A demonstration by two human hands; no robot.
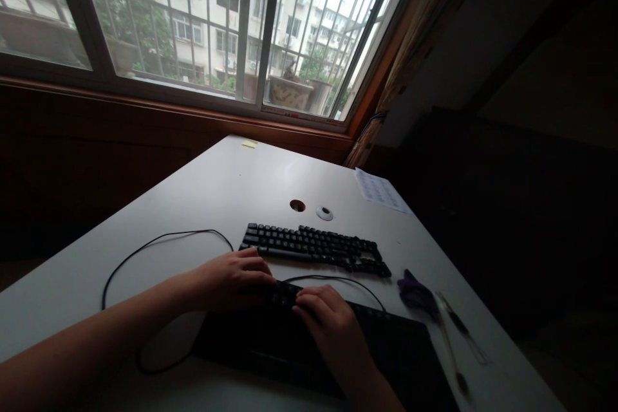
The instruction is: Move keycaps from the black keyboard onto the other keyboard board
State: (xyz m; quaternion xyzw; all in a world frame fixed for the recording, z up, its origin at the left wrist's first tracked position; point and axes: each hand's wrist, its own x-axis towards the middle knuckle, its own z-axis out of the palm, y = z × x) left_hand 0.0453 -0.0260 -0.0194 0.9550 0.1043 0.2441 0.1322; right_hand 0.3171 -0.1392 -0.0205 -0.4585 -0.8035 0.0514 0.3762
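Note:
A dark keyboard lies on the white table in front of me, its surface mostly in shadow. Fingers bent, my left hand grips its far edge left of the middle. My right hand is on the same keyboard, a little further right, with thumb and fingers drawn together near a few dark keys. Whatever may be between those fingertips is too small and dark to make out. Just behind, black keycaps lie in rows like a keyboard layout, with white table showing through a gap at the right.
A black cable loops around the left side. To the right lie a purple cloth, a thin brush and a dark-handled wire tool. A cable hole, its round cover and printed paper are further back.

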